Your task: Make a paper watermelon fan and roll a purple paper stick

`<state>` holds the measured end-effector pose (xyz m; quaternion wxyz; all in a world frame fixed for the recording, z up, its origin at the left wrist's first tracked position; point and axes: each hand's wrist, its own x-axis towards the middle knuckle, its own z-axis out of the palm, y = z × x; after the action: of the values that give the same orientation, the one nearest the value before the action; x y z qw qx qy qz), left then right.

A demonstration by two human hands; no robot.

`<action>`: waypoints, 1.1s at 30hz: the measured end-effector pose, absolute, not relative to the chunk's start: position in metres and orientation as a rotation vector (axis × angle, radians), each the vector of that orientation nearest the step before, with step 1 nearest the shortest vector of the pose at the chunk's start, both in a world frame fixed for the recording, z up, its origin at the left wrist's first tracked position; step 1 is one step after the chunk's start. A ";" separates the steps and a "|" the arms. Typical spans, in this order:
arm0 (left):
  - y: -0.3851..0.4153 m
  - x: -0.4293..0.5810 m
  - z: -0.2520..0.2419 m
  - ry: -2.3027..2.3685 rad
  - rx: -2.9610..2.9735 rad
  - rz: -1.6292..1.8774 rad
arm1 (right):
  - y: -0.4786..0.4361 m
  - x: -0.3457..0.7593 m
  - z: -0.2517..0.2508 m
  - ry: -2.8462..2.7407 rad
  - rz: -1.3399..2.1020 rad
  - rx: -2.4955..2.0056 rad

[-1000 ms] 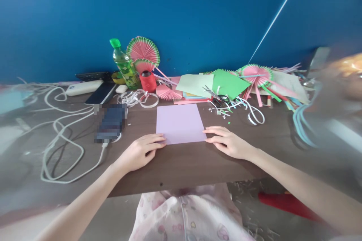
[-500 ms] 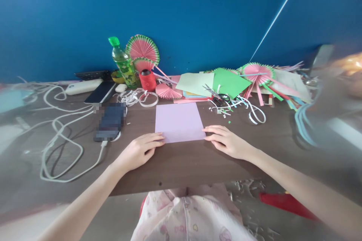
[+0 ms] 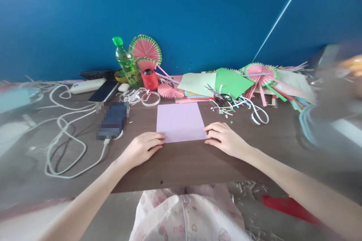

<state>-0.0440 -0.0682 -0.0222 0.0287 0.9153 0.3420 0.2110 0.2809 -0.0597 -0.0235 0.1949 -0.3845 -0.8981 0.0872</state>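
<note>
A lilac square sheet of paper (image 3: 181, 122) lies flat on the brown table, straight ahead of me. At its near left corner, my left hand (image 3: 144, 147) has its fingertips on top and its thumb along the near edge, gripping the corner. My right hand (image 3: 226, 139) holds the near right corner in the same way, fingers over the side edge and thumb below. The undersides of both corners are hidden.
Behind the paper lie scissors (image 3: 219, 93), a green sheet (image 3: 233, 82), white paper strips and pleated pink paper fans (image 3: 260, 73). A green-capped bottle (image 3: 127, 64) and red spool (image 3: 149, 80) stand left. A phone (image 3: 113, 119) on a looped white cable lies nearer.
The view has shifted slightly, so the scene sits a little further right. Both hands stay at the paper's near corners, with their fingers slightly moved.
</note>
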 end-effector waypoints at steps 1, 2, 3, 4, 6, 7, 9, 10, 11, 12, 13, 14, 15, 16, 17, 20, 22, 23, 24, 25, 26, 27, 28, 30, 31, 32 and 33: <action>-0.068 -0.043 -0.022 1.060 2.837 0.654 | -0.058 0.274 -0.021 -2.532 0.219 -1.088; -0.069 -0.041 -0.021 1.068 2.853 0.655 | -0.055 0.268 -0.019 -2.556 0.196 -1.073; -0.069 -0.039 -0.019 1.081 2.874 0.650 | -0.053 0.262 -0.018 -2.581 0.192 -1.045; -0.068 -0.036 -0.018 1.097 2.900 0.633 | -0.050 0.257 -0.017 -2.611 0.220 -0.997; -0.068 -0.029 -0.013 1.132 2.963 0.567 | -0.045 0.250 -0.016 -2.660 0.248 -0.899; -0.067 -0.025 -0.011 1.144 3.001 0.520 | -0.043 0.249 -0.016 -2.677 0.237 -0.863; -0.065 -0.018 -0.007 1.141 3.087 0.436 | -0.040 0.249 -0.017 -2.707 0.161 -0.814; -0.065 -0.015 -0.005 1.134 3.126 0.404 | -0.040 0.250 -0.017 -2.722 0.111 -0.796; -0.064 -0.013 -0.004 1.125 3.159 0.379 | -0.040 0.250 -0.018 -2.740 0.061 -0.778; -0.064 -0.012 -0.003 1.121 3.181 0.359 | -0.040 0.250 -0.018 -2.757 0.016 -0.765; -0.064 -0.012 -0.002 1.126 3.191 0.345 | -0.041 0.250 -0.018 -2.769 -0.021 -0.763; -0.065 -0.011 -0.002 1.139 3.188 0.335 | -0.042 0.250 -0.017 -2.775 -0.042 -0.775; -0.066 -0.012 -0.002 1.158 3.172 0.325 | -0.042 0.249 -0.016 -2.775 -0.038 -0.800; -0.067 -0.012 -0.002 1.183 3.145 0.317 | -0.043 0.248 -0.015 -2.773 -0.012 -0.830; -0.067 -0.012 -0.002 1.210 3.109 0.307 | -0.043 0.247 -0.014 -2.769 0.030 -0.866; -0.066 -0.012 -0.002 1.270 2.979 0.253 | -0.042 0.245 -0.010 -2.761 0.188 -0.955; -0.063 -0.012 -0.001 1.309 2.859 0.206 | -0.040 0.245 -0.007 -2.735 0.315 -1.007; -0.061 -0.012 0.000 1.329 2.785 0.187 | -0.039 0.245 -0.006 -2.713 0.389 -1.040; -0.058 -0.012 0.001 1.349 2.703 0.172 | -0.038 0.244 -0.005 -2.690 0.464 -1.077; -0.056 -0.012 0.002 1.359 2.623 0.160 | -0.037 0.244 -0.003 -2.670 0.530 -1.117; -0.053 -0.012 0.003 1.356 2.552 0.154 | -0.036 0.244 -0.002 -2.660 0.585 -1.152; -0.051 -0.013 0.004 1.342 2.497 0.155 | -0.035 0.243 -0.001 -2.658 0.625 -1.186; -0.049 -0.013 0.005 1.320 2.457 0.159 | -0.035 0.243 0.000 -2.660 0.651 -1.213; -0.047 -0.013 0.007 1.278 2.410 0.170 | -0.034 0.241 0.002 -2.667 0.673 -1.251; -0.046 -0.013 0.007 1.266 2.398 0.174 | -0.034 0.241 0.002 -2.670 0.673 -1.262; -0.045 -0.013 0.008 1.261 2.389 0.175 | -0.034 0.240 0.002 -2.673 0.670 -1.270; -0.043 -0.013 0.008 1.259 2.381 0.169 | -0.034 0.240 0.003 -2.676 0.664 -1.272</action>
<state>-0.0131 -0.0434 0.0084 0.2195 0.8608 0.4551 0.0612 0.2400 -0.0340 0.0025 0.0524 -0.4184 -0.8801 0.2183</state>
